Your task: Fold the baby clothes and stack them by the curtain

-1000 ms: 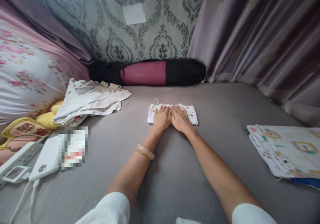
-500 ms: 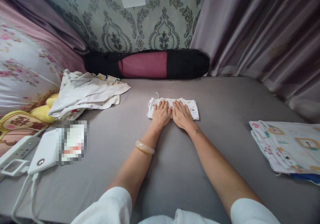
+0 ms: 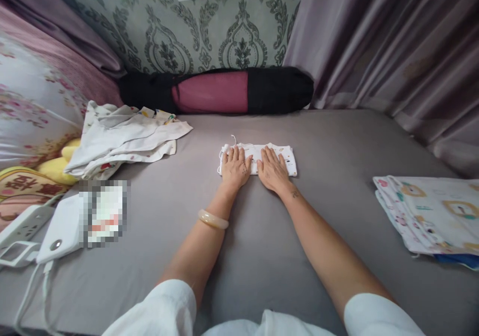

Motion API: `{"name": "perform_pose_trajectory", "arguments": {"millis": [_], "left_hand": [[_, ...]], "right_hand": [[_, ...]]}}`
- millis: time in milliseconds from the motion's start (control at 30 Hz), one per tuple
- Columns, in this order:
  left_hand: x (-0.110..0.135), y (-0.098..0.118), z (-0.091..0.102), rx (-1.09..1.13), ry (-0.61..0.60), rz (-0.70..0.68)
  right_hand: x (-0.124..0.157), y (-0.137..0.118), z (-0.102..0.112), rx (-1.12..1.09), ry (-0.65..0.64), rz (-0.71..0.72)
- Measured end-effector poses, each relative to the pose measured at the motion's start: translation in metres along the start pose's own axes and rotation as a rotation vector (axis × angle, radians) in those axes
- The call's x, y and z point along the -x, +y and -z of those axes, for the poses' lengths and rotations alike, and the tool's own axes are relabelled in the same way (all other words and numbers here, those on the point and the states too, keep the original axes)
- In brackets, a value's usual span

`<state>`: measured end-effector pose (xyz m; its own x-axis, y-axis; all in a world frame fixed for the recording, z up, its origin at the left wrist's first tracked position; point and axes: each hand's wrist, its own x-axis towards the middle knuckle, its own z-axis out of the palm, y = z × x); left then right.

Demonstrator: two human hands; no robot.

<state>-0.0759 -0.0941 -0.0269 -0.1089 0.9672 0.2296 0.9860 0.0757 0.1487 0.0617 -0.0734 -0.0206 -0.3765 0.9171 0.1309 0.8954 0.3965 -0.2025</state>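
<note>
A small folded white cloth [image 3: 290,157] with a sparse print lies flat on the grey bed sheet [image 3: 329,171], with thin white ties at its left edge. My left hand [image 3: 235,166] rests palm down on the cloth's left part, fingers stretched forward. On its right part lies my right hand [image 3: 273,170], flat as well, fingers slightly spread. A narrow gap separates the two thumbs, and cloth shows between them. Neither hand grips anything. What lies under the palms is hidden.
White printed clothes [image 3: 127,136] are heaped at left, beside a floral pillow [image 3: 33,106]. A white power bank [image 3: 62,231] and a power strip [image 3: 24,226] with cables sit nearer. Folded printed cloths [image 3: 430,216] lie at right. A long black-and-pink bag [image 3: 213,92] runs along the wall.
My hands have moved slightly apart on the cloth, the left one toward its left edge, widening the gap between them. The view has tilted down a little.
</note>
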Motion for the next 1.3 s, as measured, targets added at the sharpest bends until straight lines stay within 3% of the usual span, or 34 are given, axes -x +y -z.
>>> {"name": "perform_pose_trajectory", "arguments": {"millis": [167,400,700,933,1133,1300], "left_hand": [[0.001,-0.003,0.007,-0.012,0.056,0.023],[0.002,-0.011,0.006,-0.021,-0.033,0.079],[0.004,-0.019,0.014,-0.024,0.026,0.055],[0.004,-0.026,0.011,0.023,-0.044,0.123],[0.002,-0.033,0.013,0.039,-0.018,0.156],[0.0,-0.04,0.014,0.063,-0.101,0.198]], "right_hand": [[0.001,0.005,0.006,0.01,0.03,-0.049],[0.0,0.012,-0.001,0.038,0.015,-0.096],[0.002,0.019,0.002,0.078,0.061,-0.132],[0.002,0.022,0.003,0.088,0.022,-0.168],[-0.001,0.036,0.005,0.052,0.068,-0.205],[-0.002,0.048,0.005,0.015,0.032,-0.285]]}}
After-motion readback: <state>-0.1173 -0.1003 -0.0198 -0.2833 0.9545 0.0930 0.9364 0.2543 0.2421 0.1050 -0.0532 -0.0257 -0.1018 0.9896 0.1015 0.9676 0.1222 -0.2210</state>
